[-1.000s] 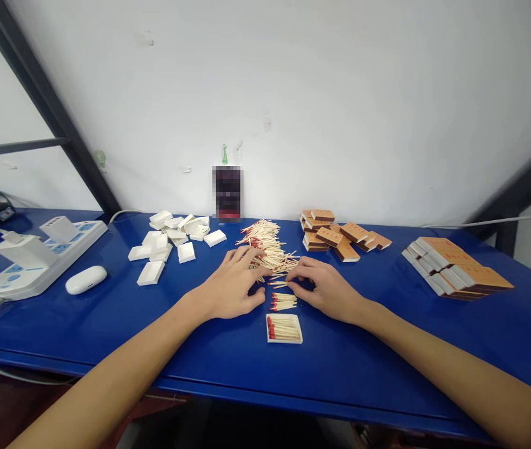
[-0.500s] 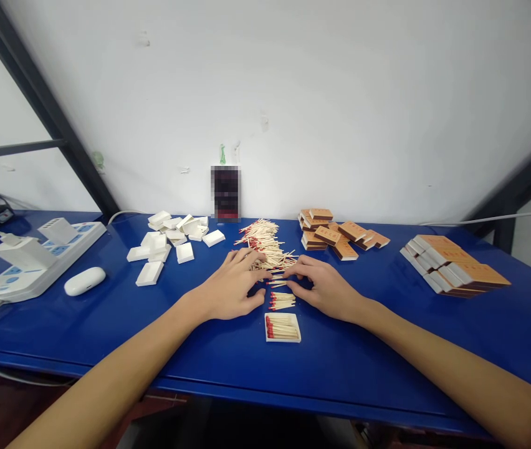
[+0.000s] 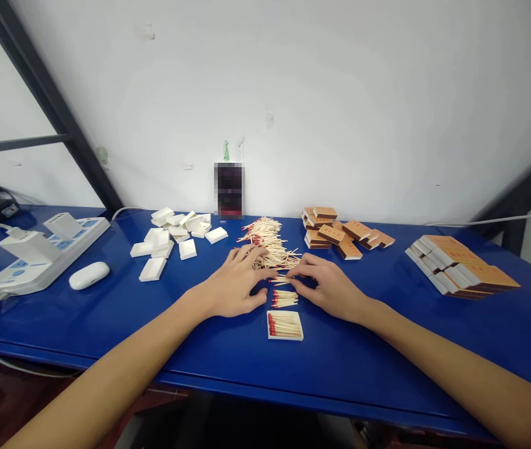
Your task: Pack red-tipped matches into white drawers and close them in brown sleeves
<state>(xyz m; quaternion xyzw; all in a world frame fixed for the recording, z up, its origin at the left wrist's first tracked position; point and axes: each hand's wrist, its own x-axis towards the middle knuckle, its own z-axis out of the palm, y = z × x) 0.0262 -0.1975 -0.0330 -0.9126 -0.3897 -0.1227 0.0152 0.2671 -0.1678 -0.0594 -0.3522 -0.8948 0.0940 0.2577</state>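
My left hand lies over the table with its fingers apart, the index fingertip at the red heads of a few loose matches. Across from it, my right hand touches the plain ends of these matches, thumb and index finger apart. A heap of matches spreads just beyond my fingertips. Nearer to me lies a small bunch of matches, heads to the left. Below that sits a white matchbox tray with a layer of matches in it.
White empty trays lie scattered at the left back. Orange matchbox sleeves are piled at the right back, and stacked matchboxes stand farther right. A power strip and a white case lie at left on the blue table.
The loose matches between my fingertips now lie closer together, nearer the small bunch. Both hands have hardly moved. The whole view has shifted slightly.
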